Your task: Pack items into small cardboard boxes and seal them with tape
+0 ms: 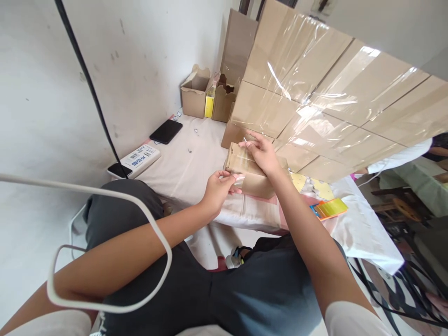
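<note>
A small brown cardboard box (257,185) rests near the front edge of the cloth-covered table. My left hand (220,189) is closed at its near left corner, thumb and fingers pinched there. Something shiny, like clear tape (240,178), shows at those fingertips. Across the top of the box lies my right hand (262,151), its fingers stretched toward the far left edge. A thin glossy sliver shows by its fingertips; I cannot tell whether it is gripped.
Taped stacked cartons (297,112) rise right behind the box. Open cardboard boxes (193,100) stand by the wall. A black phone (166,131) and a white device (142,158) lie left; a yellow-orange packet (329,208) lies right. A white cable (154,219) loops over my left arm.
</note>
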`<state>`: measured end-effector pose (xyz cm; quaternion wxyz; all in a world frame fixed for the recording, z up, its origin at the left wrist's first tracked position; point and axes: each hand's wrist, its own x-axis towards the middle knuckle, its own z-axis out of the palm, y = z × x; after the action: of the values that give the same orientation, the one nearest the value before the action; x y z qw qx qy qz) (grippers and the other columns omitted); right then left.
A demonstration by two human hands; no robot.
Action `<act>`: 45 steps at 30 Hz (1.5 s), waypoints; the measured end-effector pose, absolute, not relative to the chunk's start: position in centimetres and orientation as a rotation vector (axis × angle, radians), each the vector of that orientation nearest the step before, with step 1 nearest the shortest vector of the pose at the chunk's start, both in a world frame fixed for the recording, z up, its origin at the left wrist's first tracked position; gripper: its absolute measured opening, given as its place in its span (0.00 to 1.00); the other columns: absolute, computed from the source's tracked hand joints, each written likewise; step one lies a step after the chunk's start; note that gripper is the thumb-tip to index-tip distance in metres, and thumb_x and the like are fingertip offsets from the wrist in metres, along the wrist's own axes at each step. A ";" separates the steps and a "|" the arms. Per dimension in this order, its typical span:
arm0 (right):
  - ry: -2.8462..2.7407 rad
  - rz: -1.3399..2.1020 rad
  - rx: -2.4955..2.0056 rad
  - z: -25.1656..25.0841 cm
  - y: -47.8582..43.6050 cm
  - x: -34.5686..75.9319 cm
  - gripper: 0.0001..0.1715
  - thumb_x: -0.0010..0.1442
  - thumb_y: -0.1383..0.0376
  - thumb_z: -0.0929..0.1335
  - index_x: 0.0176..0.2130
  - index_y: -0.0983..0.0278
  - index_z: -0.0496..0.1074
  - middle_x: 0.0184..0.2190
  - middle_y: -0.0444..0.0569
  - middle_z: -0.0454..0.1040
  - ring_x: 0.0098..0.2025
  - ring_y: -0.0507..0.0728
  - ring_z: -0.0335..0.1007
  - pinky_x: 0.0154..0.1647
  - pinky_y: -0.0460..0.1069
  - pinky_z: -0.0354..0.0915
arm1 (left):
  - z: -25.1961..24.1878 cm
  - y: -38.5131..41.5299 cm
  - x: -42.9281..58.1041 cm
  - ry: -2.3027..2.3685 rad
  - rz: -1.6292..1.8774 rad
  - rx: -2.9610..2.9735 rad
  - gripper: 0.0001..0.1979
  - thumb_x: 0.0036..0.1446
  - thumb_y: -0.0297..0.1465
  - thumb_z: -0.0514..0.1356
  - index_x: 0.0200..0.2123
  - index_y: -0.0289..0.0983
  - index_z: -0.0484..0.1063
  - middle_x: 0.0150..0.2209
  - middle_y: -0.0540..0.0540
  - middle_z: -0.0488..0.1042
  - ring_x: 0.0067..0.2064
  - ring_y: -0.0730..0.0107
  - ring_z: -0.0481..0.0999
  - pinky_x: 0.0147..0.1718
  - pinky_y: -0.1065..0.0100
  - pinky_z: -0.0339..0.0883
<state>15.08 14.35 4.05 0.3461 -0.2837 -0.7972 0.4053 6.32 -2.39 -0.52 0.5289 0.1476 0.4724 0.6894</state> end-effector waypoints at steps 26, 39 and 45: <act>-2.456 1.140 -0.799 5.9 16.9 12.3 0.22 0.60 0.59 0.71 0.53 0.60 0.80 0.50 0.51 0.81 0.48 0.58 0.76 0.54 0.55 0.70 | 1.4 -3.9 5.0 1.056 1.678 0.557 0.15 0.58 0.34 0.65 0.41 0.41 0.61 0.21 0.61 0.68 0.15 0.82 0.59 0.18 0.74 0.54; -2.270 1.379 -0.802 4.9 17.2 12.4 0.27 0.57 0.66 0.72 0.56 0.64 0.76 0.45 0.52 0.83 0.53 0.60 0.78 0.64 0.60 0.65 | 1.2 -3.7 5.0 1.236 1.673 0.426 0.24 0.48 0.37 0.73 0.40 0.40 0.62 0.25 0.58 0.70 0.18 0.84 0.57 0.17 0.76 0.50; -2.188 1.484 -0.732 5.1 16.6 12.9 0.29 0.57 0.64 0.73 0.58 0.63 0.75 0.44 0.52 0.84 0.50 0.59 0.79 0.62 0.60 0.66 | 0.7 -4.1 5.7 1.289 1.678 0.445 0.25 0.48 0.41 0.72 0.36 0.42 0.57 0.25 0.57 0.71 0.18 0.84 0.55 0.16 0.77 0.52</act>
<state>12.89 16.61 5.13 0.1976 -0.2614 -0.7819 0.5304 5.68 -4.10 0.74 0.4704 0.1815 0.5261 0.6849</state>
